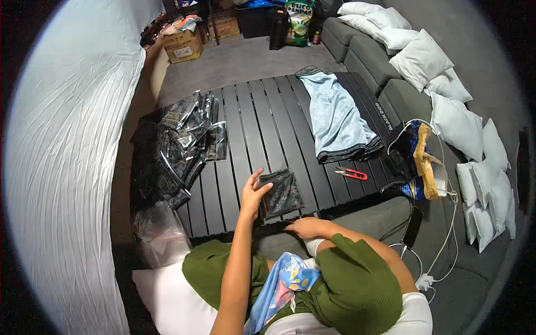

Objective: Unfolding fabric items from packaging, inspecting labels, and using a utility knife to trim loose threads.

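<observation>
A dark folded garment (pixel 283 195), see-through and lace-like, lies near the table's front edge. My left hand (pixel 254 196) is at its left side, thumb resting over the upper left corner and index finger spread away. At the front edge, just below the garment, my right hand (pixel 310 228) has its fingers closed in a pinch; what they hold, if anything, is hidden. Several dark garments in shiny clear packets (pixel 190 134) are heaped at the table's left. A light blue cloth (pixel 338 114) with dark trim is spread on the right, beyond red thread snips (pixel 352 173).
The black slatted table (pixel 245 111) stands before me. Clear plastic bags (pixel 162 234) lie at its near left corner. On the right are a grey sofa (pixel 391 70) with white pillows (pixel 455 120), a blue-and-yellow package (pixel 421 162) and white cables (pixel 455 223). Cardboard boxes (pixel 183 46) stand behind.
</observation>
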`<state>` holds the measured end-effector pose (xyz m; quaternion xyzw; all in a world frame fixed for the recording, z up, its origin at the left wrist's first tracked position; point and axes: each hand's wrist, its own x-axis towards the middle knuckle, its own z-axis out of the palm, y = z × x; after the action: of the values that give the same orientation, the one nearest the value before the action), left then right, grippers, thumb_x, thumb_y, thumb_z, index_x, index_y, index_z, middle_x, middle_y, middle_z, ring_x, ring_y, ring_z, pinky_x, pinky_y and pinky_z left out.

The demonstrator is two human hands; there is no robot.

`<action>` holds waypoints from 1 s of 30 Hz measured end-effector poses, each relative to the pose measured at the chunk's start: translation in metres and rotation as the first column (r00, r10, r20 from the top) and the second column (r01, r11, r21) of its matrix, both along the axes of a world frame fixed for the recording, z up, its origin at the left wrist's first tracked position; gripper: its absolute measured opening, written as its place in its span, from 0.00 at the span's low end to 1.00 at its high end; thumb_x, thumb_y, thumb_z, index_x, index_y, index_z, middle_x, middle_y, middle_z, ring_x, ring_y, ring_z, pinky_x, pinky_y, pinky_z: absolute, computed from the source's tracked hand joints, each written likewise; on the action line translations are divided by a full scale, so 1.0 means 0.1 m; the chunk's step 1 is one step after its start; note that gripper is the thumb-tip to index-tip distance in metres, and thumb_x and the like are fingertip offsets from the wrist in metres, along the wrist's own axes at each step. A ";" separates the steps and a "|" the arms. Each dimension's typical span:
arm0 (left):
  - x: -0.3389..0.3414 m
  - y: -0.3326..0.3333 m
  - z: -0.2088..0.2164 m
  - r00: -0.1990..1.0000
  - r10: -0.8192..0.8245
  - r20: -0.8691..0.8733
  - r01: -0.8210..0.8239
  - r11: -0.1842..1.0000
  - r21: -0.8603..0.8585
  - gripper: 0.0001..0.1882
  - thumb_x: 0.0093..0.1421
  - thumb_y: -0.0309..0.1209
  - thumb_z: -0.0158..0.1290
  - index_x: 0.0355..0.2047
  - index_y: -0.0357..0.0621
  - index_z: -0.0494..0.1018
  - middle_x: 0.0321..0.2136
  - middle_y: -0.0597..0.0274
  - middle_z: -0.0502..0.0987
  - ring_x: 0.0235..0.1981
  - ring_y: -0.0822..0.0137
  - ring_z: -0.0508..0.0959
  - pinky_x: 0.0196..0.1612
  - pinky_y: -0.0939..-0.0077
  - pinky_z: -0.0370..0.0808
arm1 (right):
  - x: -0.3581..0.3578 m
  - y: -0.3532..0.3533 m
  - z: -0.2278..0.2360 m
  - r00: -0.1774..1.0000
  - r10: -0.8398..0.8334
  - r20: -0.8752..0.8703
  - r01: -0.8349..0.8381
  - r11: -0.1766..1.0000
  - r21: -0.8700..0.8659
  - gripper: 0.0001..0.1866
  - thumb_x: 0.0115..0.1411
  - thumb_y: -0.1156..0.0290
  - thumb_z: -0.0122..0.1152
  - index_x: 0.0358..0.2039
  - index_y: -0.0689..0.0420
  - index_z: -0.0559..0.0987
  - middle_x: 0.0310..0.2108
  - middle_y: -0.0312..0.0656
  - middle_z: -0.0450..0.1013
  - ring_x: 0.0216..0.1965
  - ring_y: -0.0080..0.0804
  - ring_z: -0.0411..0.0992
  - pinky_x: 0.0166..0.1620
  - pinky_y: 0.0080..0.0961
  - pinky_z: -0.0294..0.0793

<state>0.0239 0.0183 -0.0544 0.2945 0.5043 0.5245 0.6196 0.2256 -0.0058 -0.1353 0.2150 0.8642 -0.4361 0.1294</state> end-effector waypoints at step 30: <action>0.04 -0.02 0.04 0.991 -0.136 0.012 0.126 0.947 0.295 0.31 0.48 0.20 0.55 0.54 0.41 0.59 0.44 0.58 0.69 0.42 0.70 0.70 0.44 0.78 0.69 | 0.22 0.97 0.80 0.514 -0.789 -0.337 0.565 0.607 -0.559 0.26 0.50 0.70 0.62 0.48 0.65 0.66 0.43 0.40 0.69 0.45 0.26 0.66 0.49 0.22 0.64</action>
<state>0.0284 0.0160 -0.0506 0.4076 0.3899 0.5560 0.6105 0.2474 0.0912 -0.0556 0.3760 0.6003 -0.6510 -0.2728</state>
